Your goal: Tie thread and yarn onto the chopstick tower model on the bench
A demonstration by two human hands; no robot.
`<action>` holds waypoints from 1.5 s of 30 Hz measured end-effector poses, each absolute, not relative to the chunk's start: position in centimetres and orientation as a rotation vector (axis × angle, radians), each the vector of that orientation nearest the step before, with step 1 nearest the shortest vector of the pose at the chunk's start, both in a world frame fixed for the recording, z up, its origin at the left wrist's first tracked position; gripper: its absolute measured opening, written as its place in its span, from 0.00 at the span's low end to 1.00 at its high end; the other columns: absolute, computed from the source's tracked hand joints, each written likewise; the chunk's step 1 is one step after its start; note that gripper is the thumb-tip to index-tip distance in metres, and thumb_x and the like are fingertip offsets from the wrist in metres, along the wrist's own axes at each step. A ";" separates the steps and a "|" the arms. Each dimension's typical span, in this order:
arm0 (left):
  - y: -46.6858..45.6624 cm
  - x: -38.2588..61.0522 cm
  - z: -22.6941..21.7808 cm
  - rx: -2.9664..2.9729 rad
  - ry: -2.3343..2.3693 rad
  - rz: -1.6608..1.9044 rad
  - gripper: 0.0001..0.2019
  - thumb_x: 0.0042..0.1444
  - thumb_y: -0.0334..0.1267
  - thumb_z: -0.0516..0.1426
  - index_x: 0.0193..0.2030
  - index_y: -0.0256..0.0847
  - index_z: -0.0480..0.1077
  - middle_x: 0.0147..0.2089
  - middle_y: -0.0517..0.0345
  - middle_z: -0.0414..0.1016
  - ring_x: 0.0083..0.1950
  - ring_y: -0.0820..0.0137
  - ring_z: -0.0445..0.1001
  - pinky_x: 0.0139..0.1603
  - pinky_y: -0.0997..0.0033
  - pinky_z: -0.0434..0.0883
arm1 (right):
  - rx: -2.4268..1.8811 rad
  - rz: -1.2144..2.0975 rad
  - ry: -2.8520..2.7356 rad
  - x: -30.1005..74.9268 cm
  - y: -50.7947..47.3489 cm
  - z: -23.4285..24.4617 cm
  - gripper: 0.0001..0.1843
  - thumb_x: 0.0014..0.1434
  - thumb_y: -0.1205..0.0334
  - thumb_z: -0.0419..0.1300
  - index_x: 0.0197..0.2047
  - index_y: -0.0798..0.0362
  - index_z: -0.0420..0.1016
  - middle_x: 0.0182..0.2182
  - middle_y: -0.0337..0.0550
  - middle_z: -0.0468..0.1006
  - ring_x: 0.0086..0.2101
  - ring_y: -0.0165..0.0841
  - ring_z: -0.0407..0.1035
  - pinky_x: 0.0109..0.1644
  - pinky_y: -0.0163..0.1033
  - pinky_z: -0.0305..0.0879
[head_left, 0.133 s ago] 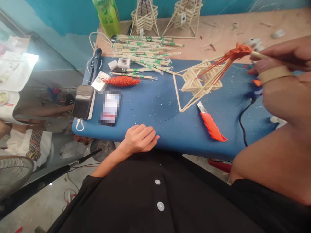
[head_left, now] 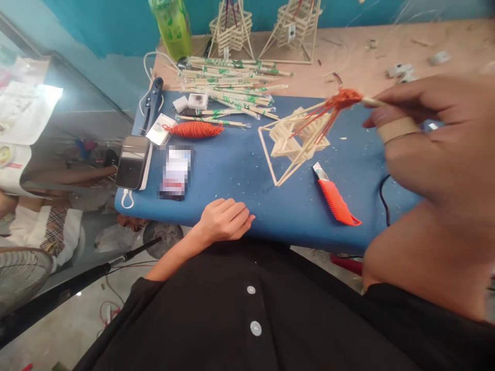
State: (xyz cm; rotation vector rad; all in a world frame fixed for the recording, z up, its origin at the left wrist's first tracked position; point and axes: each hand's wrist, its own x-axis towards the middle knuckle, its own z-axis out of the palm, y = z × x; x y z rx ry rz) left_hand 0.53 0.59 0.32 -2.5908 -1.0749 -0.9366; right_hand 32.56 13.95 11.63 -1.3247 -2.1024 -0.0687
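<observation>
Stick frame [head_left: 276, 136] held by its tip, bare blade [head_left: 317, 170] close by

The right hand [head_left: 433, 134] has its fingers [head_left: 404, 95] clamped on the pale stick end at the frame's tip, just past a bunch of orange thread [head_left: 346, 98]. The frame slants down from there over the blue part of the bench [head_left: 240, 170]; whether its base touches the surface cannot be told. The left hand [head_left: 226, 221] lies at the near edge with its fingers folded together, apart from the frame; its palm is hidden.

With a grip at one end only, the frame could swing or twist. A pinch sliding toward the bunched thread might loosen it, and a knock at a base corner could strain the thin sticks. The orange-handled cutter [head_left: 338, 201] lies just beside the frame, blade toward it, so a low sweep could nudge the cutter or bring skin against the edge.

Beyond the frame's left corner, wrapped chopsticks [head_left: 232, 85] crowd the bench and could snag it. An orange yarn bundle [head_left: 196, 130] and two phones, one dark-screened [head_left: 131, 162] and one blurred out [head_left: 177, 172], sit farther left. A black cable [head_left: 384, 201] curves under the right arm. Two similar frames, one left [head_left: 232, 33] and one right [head_left: 296, 31], stand at the back, near a green bottle [head_left: 172, 31].
</observation>
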 end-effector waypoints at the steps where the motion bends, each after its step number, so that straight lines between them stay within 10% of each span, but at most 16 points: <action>1: 0.6 0.6 0.3 -2.577 -1.079 -0.944 0.13 0.72 0.38 0.63 0.32 0.44 0.77 0.33 0.60 0.84 0.28 0.71 0.73 0.28 0.63 0.64 | -1.316 -0.071 -2.132 31.4 13.8 11.9 0.12 0.67 0.67 0.73 0.53 0.51 0.91 0.45 0.47 0.92 0.46 0.45 0.88 0.46 0.47 0.76; 8: 0.0 0.3 -0.5 -2.403 -1.440 -1.040 0.17 0.70 0.49 0.64 0.31 0.45 0.73 0.30 0.59 0.80 0.28 0.68 0.75 0.30 0.62 0.67 | -0.989 -0.084 -2.258 28.4 13.8 11.3 0.06 0.71 0.67 0.70 0.47 0.45 0.87 0.36 0.39 0.89 0.36 0.34 0.84 0.42 0.43 0.76; 13: 0.8 -0.2 0.3 -2.364 -1.937 -1.154 0.41 0.56 0.74 0.69 0.60 0.39 0.74 0.59 0.37 0.83 0.61 0.49 0.84 0.62 0.49 0.83 | -0.833 -0.079 -2.289 28.1 14.4 10.6 0.08 0.73 0.68 0.67 0.49 0.44 0.83 0.40 0.39 0.90 0.39 0.37 0.85 0.50 0.48 0.78; 19: 1.8 0.4 -0.5 -2.364 -2.069 -1.034 0.68 0.47 0.68 0.77 0.84 0.38 0.50 0.80 0.27 0.68 0.81 0.37 0.69 0.83 0.33 0.68 | -0.749 -0.084 -2.270 27.3 15.0 10.1 0.06 0.72 0.69 0.69 0.48 0.48 0.82 0.36 0.40 0.88 0.35 0.34 0.83 0.49 0.48 0.76; 30: 2.1 1.2 -1.5 -2.261 -2.196 -1.028 0.73 0.46 0.65 0.80 0.86 0.39 0.42 0.86 0.23 0.56 0.87 0.35 0.61 0.86 0.33 0.64 | -0.653 0.013 -2.339 25.8 16.2 10.2 0.04 0.75 0.67 0.68 0.49 0.47 0.82 0.41 0.39 0.90 0.39 0.33 0.83 0.54 0.48 0.74; 37: 1.8 1.2 -2.0 -2.187 -2.277 -1.033 0.51 0.60 0.59 0.73 0.79 0.37 0.56 0.72 0.29 0.76 0.78 0.37 0.73 0.80 0.32 0.69 | -0.660 0.066 -2.398 26.0 16.8 9.9 0.02 0.78 0.63 0.64 0.50 0.47 0.80 0.44 0.42 0.89 0.44 0.34 0.84 0.55 0.48 0.76; 45: 1.1 1.5 -1.7 -2.188 -2.040 -0.986 0.07 0.73 0.40 0.61 0.51 0.40 0.79 0.50 0.45 0.87 0.54 0.54 0.84 0.58 0.53 0.76 | -0.598 0.084 -2.271 25.9 16.8 9.5 0.05 0.77 0.67 0.65 0.48 0.46 0.80 0.53 0.48 0.89 0.62 0.43 0.82 0.71 0.59 0.77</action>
